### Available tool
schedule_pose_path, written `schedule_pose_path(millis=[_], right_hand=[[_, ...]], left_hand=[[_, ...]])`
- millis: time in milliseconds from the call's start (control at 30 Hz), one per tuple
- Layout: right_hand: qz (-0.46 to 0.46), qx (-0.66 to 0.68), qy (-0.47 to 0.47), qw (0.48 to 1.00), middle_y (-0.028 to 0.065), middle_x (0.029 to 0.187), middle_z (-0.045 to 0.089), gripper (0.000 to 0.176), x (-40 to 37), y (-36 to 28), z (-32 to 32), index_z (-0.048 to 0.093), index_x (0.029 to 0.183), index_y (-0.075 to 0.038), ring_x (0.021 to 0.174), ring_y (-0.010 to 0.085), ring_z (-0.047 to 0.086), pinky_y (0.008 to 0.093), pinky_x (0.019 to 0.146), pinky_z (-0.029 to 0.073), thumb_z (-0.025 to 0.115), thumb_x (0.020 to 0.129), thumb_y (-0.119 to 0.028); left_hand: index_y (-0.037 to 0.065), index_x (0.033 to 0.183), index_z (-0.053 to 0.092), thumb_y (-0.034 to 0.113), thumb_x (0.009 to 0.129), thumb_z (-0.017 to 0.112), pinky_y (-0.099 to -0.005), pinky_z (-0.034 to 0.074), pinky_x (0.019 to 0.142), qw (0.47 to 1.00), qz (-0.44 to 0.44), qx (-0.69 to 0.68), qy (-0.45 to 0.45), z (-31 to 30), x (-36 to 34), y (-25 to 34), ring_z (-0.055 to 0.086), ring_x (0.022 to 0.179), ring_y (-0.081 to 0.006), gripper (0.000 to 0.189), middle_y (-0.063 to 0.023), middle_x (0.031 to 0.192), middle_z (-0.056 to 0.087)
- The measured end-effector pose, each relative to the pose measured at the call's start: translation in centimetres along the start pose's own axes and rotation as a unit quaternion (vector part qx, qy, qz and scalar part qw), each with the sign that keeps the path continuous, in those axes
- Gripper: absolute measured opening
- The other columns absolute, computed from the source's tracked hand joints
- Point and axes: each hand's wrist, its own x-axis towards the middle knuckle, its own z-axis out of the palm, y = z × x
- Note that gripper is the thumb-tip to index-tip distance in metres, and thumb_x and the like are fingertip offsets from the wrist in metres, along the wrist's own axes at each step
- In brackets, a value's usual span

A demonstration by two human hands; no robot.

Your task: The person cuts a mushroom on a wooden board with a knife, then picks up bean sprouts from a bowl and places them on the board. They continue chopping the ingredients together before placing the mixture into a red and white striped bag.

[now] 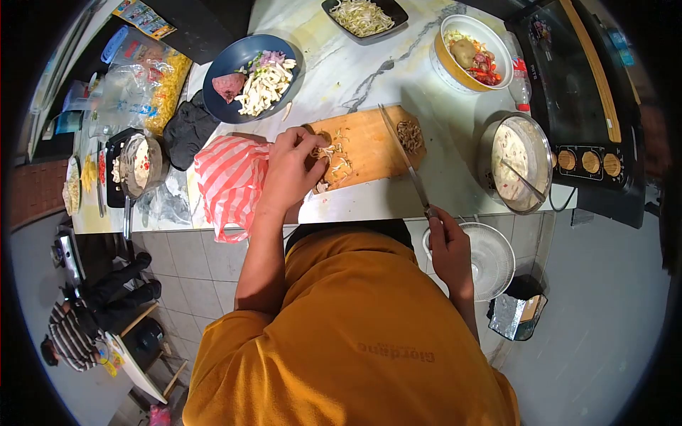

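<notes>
A wooden cutting board (373, 153) lies on the marble counter in front of me. My left hand (293, 162) is at its left end, fingers bent down over pale sprout-like pieces (339, 157); whether it pinches any of them is hidden. My right hand (447, 245) is wrapped round the handle of a long knife (403, 153), whose blade slants across the board's right part. Beside the blade, on the board's right end, sits a small heap of chopped brown pieces (410, 135). A red-and-white striped bag (229, 181) touches the board side near my left forearm.
A blue plate (214, 99) of chopped food stands back left, a black bowl (398, 21) of sprouts at the back. Right are a yellow-white bowl (444, 60), a steel pot (545, 153) and an oven (618, 184). Below hangs a white colander (506, 263). A person (74, 337) sits lower left.
</notes>
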Motion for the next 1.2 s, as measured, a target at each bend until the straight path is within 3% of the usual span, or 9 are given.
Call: schedule_pose_path(millis=[467, 967, 1033, 1200], right_hand=[[0.007, 0.001, -0.001, 1.000, 0.0025, 0.065, 0.055, 0.035, 0.0, -0.1, 0.2, 0.064, 0.125, 0.002, 0.060, 0.0064, 0.045, 0.0257, 0.055, 0.038, 0.056, 0.105, -0.025], [-0.008, -0.007, 0.003, 1.000, 0.0041, 0.059, 0.054, 0.035, -0.2, -0.4, 0.1, 0.065, 0.125, 0.002, 0.056, 0.0062, 0.045, 0.0263, 0.052, 0.038, 0.057, 0.104, -0.026], [0.000, -0.016, 0.002, 1.000, 0.0050, 0.059, 0.055, 0.036, -0.2, -0.6, 0.1, 0.065, 0.125, 0.001, 0.056, 0.0067, 0.045, 0.0271, 0.052, 0.038, 0.057, 0.104, -0.026], [-0.002, -0.023, -0.007, 1.000, 0.0053, 0.059, 0.054, 0.037, -0.2, -0.4, -0.1, 0.065, 0.126, 0.000, 0.055, 0.0078, 0.045, 0.0282, 0.051, 0.038, 0.057, 0.103, -0.028]], left_hand=[[0.010, 0.095, 0.075, 0.010, 0.075, 0.079, -0.0412, 0.046, 0.094, 0.996, 0.047, 0.028, -0.065, -0.7, 0.1, 0.7, 0.056, 0.107, -0.0322, 0.021, -0.0105, 0.111, 0.059], [0.004, 0.086, 0.074, 0.007, 0.074, 0.078, -0.0396, 0.046, 0.087, 0.995, 0.097, 0.018, -0.016, 0.2, -0.1, 0.5, 0.056, 0.102, -0.0295, 0.013, -0.0072, 0.105, 0.061], [0.003, 0.088, 0.075, 0.006, 0.076, 0.078, -0.0389, 0.046, 0.090, 0.996, 0.069, -0.050, 0.001, -0.2, -0.1, 0.5, 0.056, 0.104, -0.0293, 0.013, -0.0080, 0.107, 0.063], [0.002, 0.091, 0.075, 0.006, 0.079, 0.077, -0.0374, 0.046, 0.093, 0.997, 0.012, -0.073, -0.002, -1.2, 0.0, 0.6, 0.057, 0.106, -0.0288, 0.013, -0.0101, 0.108, 0.064]])
